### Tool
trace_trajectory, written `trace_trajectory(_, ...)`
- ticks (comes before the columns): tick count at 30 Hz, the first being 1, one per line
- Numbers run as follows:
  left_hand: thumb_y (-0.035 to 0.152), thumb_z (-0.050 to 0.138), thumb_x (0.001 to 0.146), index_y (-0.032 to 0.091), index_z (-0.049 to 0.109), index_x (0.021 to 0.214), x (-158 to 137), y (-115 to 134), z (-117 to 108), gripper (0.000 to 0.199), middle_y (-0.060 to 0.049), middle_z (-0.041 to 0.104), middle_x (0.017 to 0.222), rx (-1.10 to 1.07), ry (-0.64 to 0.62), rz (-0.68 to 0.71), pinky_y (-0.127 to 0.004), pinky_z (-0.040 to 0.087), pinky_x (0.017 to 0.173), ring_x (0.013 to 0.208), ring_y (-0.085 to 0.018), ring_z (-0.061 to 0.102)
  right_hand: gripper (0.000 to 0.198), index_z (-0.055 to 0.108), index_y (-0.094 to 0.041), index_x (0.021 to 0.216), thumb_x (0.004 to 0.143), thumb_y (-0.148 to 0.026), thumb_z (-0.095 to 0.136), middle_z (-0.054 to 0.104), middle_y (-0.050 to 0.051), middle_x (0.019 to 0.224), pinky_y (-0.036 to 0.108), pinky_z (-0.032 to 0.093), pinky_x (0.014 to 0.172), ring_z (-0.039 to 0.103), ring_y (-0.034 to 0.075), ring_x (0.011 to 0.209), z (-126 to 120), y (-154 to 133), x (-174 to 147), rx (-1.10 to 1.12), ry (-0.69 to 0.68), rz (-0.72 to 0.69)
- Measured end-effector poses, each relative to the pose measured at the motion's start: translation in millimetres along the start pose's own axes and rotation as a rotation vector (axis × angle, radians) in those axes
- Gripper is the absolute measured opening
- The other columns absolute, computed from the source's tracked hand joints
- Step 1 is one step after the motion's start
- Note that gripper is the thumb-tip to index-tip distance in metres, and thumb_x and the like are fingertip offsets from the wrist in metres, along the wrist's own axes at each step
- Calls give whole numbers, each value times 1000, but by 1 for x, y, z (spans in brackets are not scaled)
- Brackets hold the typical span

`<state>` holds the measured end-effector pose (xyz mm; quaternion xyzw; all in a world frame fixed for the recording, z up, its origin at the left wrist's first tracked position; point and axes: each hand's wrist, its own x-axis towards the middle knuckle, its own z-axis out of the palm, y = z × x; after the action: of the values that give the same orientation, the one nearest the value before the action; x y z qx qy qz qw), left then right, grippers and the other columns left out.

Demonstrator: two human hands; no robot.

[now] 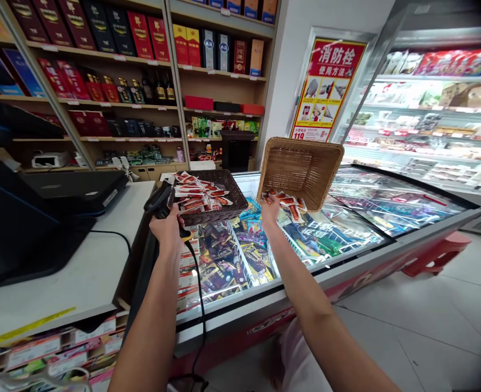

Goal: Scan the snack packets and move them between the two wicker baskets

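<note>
My left hand (167,226) is wrapped round the handle of a black barcode scanner (158,198), its cable hanging down in front. Beside the scanner, a dark brown wicker basket (237,202) holds a pile of wrapped sausages (201,193). To the right, a tan wicker basket (301,163) is tilted towards me, with several wrapped sausages (292,208) along its lower edge. My right hand (269,209) reaches to that edge, its fingers closed on a wrapped sausage at the left end; the fingertips are partly hidden.
Both baskets rest on a glass-topped chest freezer (219,267) full of packaged ice treats. A white counter (72,261) with a black checkout machine (15,212) is at left. Shelves of boxed bottles (101,32) stand behind. A red stool (436,256) is at right.
</note>
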<state>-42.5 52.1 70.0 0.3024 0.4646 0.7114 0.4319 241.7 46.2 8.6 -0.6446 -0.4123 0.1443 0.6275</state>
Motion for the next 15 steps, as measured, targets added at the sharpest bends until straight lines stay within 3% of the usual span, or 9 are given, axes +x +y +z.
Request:
trace_trajectory(2,27,79,66,19,52,77,6,2,-4,30,9,49,53,-25,46,-22,-21,35,40,41,-8,45,27,65,-20,115,93,-27,50,68,12,126,40,53,99,69,22,104,36,-23,-4,-91,19,-27)
trace_trajectory(4,26,79,67,20,51,77,10,0,-6,30,9,48,53,-32,59,-44,-21,36,40,41,-8,45,23,70,-20,110,90,-25,60,71,9,120,32,53,95,70,20,100,74,-49,-4,-133,-110,-82)
trace_trajectory(6,26,78,68,20,51,78,12,-5,-7,30,9,48,55,-27,55,-54,-21,37,41,42,-8,46,21,74,-21,108,91,-22,62,71,9,123,33,52,95,68,22,108,109,-69,0,-363,-316,-152)
trace_trajectory(9,27,78,67,19,53,79,12,-14,-5,29,8,51,56,-4,56,-56,-22,37,41,42,-8,47,28,74,-21,117,92,-19,61,66,13,133,36,51,97,64,28,120,149,-85,5,-633,-443,-239)
trace_trajectory(12,27,77,67,19,55,79,10,-20,-4,27,7,52,54,24,43,-39,-23,36,40,41,-10,47,30,74,-19,118,91,-17,62,67,15,132,38,51,97,64,31,121,170,-87,7,-769,-509,-258)
trace_trajectory(15,27,78,67,19,55,78,6,-19,-2,27,8,51,52,32,28,-40,-22,35,39,40,-10,47,28,74,-17,114,91,-13,58,70,16,124,38,50,96,66,30,117,170,-86,5,-807,-542,-269)
